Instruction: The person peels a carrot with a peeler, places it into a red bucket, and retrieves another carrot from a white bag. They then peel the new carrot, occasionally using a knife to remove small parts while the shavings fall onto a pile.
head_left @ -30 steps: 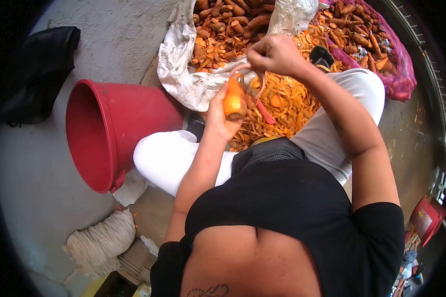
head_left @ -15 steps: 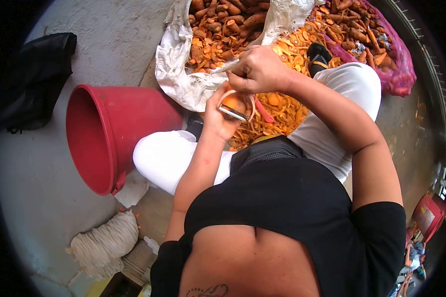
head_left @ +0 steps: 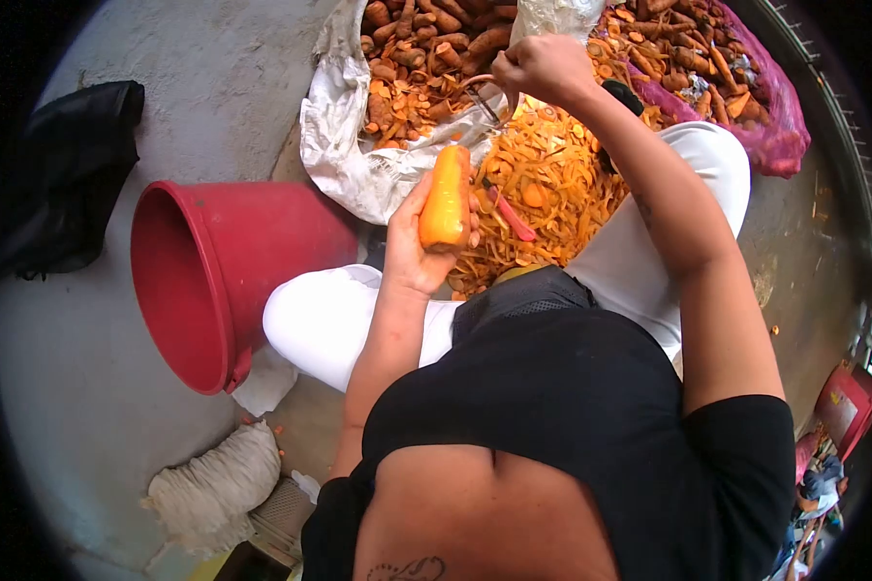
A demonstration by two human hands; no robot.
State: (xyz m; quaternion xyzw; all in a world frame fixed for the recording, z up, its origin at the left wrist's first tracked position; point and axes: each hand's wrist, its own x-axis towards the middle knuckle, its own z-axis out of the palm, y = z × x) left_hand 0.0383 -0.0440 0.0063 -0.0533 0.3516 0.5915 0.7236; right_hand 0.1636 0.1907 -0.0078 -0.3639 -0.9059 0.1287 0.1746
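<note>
A thick orange carrot (head_left: 445, 198), largely peeled with some brown skin along its right edge and lower end, stands near upright in my left hand (head_left: 412, 247). The fingers wrap round it from behind. Farther forward and to the right, my right hand (head_left: 545, 70) is closed round a Y-shaped peeler (head_left: 485, 105), whose frame and blade point left, apart from the carrot. Below the hands lies a heap of orange peelings (head_left: 552, 184), with a red handle (head_left: 512, 215) sticking out of it.
A white sack (head_left: 334, 160) of unpeeled carrots (head_left: 436, 44) lies open ahead. To its right is a purple mesh sack (head_left: 785, 126) with more carrots. A red bucket (head_left: 281, 228) lies on its side at the left, beyond a white-trousered knee (head_left: 310, 305). Black cloth (head_left: 77, 174) lies far left.
My right hand has moved forward and right with the peeler, off the carrot. In my left hand the carrot now stands lengthwise with its long peeled side showing.
</note>
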